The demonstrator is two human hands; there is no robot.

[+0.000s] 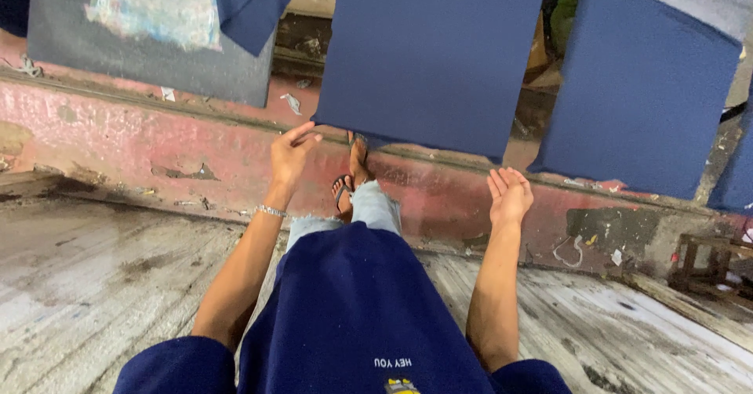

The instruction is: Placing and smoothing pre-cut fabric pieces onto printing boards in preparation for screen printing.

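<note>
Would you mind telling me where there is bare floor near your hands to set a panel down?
Bare wooden floor lies left of the left hand, below the pink step. A narrower strip lies right of the right hand. Along the step it is crowded with the blue panel and its neighbours.

Worn grey plank floor bounded by peeling pink ledge. Blue panels stood along ledge. Paper scraps scattered on ledge. Sandalled foot planted against it.
</note>
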